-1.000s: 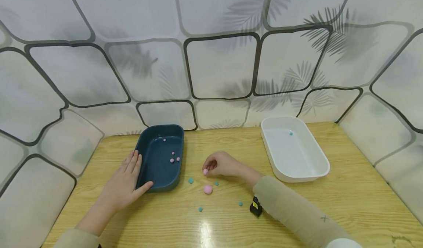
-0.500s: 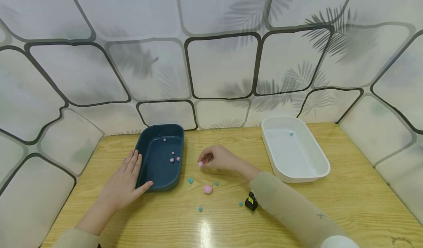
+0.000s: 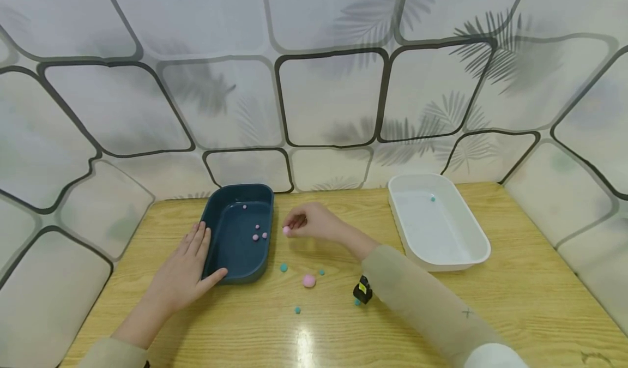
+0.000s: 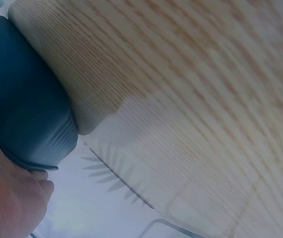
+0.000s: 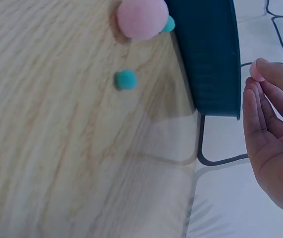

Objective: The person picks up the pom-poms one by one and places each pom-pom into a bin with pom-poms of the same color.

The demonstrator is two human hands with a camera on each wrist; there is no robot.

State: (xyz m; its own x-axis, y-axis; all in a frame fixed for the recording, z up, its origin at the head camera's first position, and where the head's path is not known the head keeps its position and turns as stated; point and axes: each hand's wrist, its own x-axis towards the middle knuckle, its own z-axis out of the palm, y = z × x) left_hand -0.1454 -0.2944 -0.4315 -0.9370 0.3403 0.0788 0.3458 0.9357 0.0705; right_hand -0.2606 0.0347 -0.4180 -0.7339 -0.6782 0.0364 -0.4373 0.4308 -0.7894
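My right hand (image 3: 314,222) pinches a small pink pom-pom (image 3: 287,230) between thumb and fingertips, just right of the dark blue tray (image 3: 235,264). In the right wrist view the same pink pom-pom (image 5: 256,72) shows at the fingertips, beside the tray's outer wall (image 5: 208,59). My left hand (image 3: 183,272) lies with straight fingers along the tray's left rim, thumb at the front corner. Several pink pom-poms (image 3: 255,237) lie in the tray. On the table sit a larger pink pom-pom (image 3: 309,281) and several teal ones, among them a teal pom-pom (image 3: 283,267) near the tray.
A white tray (image 3: 441,231) stands at the right with one teal pom-pom (image 3: 433,199) inside. The wooden table (image 3: 245,330) meets a patterned fabric wall (image 3: 328,101) at the back and sides. A black device (image 3: 362,290) is at my right sleeve.
My right hand has moved left and away from me, carrying the pink pom-pom up beside the blue tray. My left hand stays where it was.
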